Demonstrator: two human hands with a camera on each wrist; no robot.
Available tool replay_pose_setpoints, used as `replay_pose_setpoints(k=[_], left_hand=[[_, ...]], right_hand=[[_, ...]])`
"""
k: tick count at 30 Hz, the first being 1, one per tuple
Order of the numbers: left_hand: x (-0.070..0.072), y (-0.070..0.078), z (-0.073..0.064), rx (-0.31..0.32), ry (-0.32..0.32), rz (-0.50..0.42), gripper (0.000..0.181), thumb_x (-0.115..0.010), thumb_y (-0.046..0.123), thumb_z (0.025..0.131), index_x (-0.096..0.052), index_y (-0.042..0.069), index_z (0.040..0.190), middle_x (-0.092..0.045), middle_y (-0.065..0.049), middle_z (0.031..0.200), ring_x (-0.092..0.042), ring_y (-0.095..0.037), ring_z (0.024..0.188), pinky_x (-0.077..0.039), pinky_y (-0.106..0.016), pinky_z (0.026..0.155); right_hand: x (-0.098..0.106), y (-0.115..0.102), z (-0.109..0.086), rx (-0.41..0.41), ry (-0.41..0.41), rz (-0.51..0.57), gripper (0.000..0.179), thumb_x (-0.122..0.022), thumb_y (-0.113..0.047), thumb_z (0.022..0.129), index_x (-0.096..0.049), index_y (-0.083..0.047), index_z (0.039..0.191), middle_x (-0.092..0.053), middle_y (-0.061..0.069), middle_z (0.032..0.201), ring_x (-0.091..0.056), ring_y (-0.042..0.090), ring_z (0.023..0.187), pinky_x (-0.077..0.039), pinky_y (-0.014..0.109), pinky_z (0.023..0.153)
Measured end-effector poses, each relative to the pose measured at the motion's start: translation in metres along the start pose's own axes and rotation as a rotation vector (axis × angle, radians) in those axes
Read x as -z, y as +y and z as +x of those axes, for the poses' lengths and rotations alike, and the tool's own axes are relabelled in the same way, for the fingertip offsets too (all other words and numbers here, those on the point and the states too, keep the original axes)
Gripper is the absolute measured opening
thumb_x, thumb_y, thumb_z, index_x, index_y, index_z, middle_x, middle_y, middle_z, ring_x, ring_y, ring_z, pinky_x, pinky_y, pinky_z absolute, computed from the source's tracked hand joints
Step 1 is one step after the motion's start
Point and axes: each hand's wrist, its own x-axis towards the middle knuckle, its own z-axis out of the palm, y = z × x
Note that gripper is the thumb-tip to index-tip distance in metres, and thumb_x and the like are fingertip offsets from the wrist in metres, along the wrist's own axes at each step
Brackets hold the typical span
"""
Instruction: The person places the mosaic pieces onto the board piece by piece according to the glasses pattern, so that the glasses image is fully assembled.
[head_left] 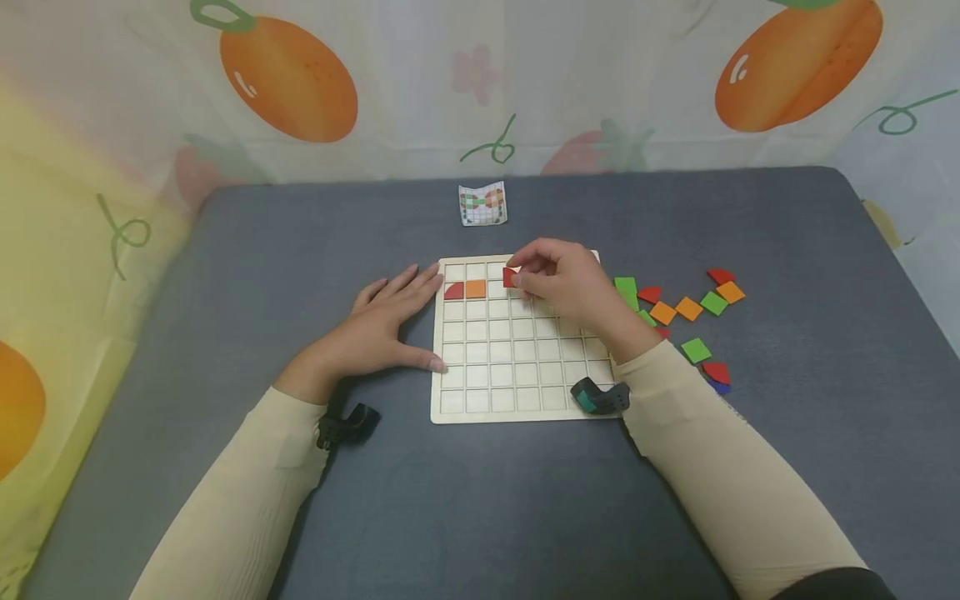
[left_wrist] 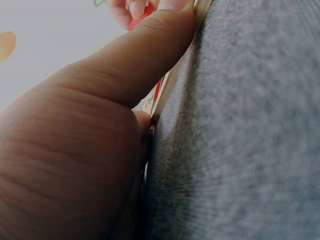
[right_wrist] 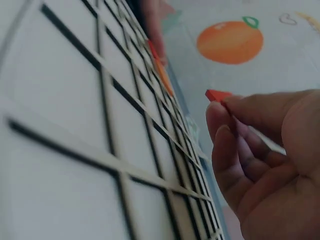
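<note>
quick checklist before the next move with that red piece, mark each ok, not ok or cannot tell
1. Grip: the right hand pinches the held red piece between thumb and finger: ok
2. Steadying: the left hand touches the left edge of the board: ok
3. Pieces already in: the placed red piece and orange piece occupy neighbouring cells: ok
4. Printed card uncovered, beyond the board: ok
5. All cells visible: the right hand and forearm hide some: not ok
6. All loose pieces visible: the right forearm may hide some: cannot tell

Grey table [head_left: 480, 517] — grid board [head_left: 500, 375], card [head_left: 483, 205], coloured tiles [head_left: 688, 308].
</note>
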Motion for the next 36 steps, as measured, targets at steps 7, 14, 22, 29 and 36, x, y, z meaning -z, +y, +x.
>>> replay_pose_setpoints(k=[7,14,22,29,36], left_hand=[[0.001,0.001,0.0,0.006,0.001,0.008,0.127,-0.089,0.066,0.083,-0.016,0.021,0.177,-0.005,0.011,0.181,0.005,-0.019,0.165,0.005,-0.057,0.126],[0.0,0.0,0.0,0.001,0.005,0.007,0.127,-0.089,0.067,0.083,-0.016,0.022,0.177,-0.005,0.012,0.181,0.005,-0.019,0.165,0.004,-0.058,0.125],[0.0,0.001,0.0,-0.001,0.006,0.001,0.127,-0.089,0.066,0.083,-0.016,0.022,0.177,-0.005,0.012,0.181,0.005,-0.019,0.165,0.004,-0.058,0.125],[-0.001,0.001,0.0,-0.001,0.006,0.004,0.127,-0.089,0.066,0.083,-0.016,0.022,0.177,-0.006,0.012,0.181,0.005,-0.018,0.165,0.003,-0.059,0.125],[-0.001,0.001,0.001,0.008,0.007,-0.001,0.127,-0.09,0.066,0.082,-0.017,0.022,0.177,-0.005,0.013,0.18,0.005,-0.018,0.165,0.004,-0.058,0.125]], right_hand=[[-0.019,-0.001,0.0,-0.085,0.055,-0.035,0.013,-0.074,-0.012,0.106,-0.074,-0.007,0.117,-0.072,0.009,0.096,-0.071,0.027,0.078,-0.056,0.041,0.079],[-0.032,-0.001,-0.003,-0.051,0.119,-0.14,0.01,-0.076,-0.018,0.106,-0.075,-0.011,0.111,-0.073,0.003,0.095,-0.065,0.023,0.083,-0.05,0.04,0.079],[-0.036,0.001,-0.002,-0.003,0.149,-0.216,0.011,-0.077,-0.02,0.106,-0.076,-0.01,0.109,-0.072,0.003,0.095,-0.062,0.023,0.086,-0.048,0.04,0.08],[-0.037,0.002,0.0,0.007,0.142,-0.238,0.015,-0.077,-0.021,0.106,-0.076,-0.01,0.115,-0.071,0.002,0.1,-0.061,0.023,0.089,-0.049,0.041,0.083],[-0.035,0.002,0.0,0.006,0.081,-0.28,0.025,-0.074,-0.018,0.105,-0.073,-0.012,0.129,-0.068,0.0,0.113,-0.058,0.025,0.091,-0.047,0.042,0.087]])
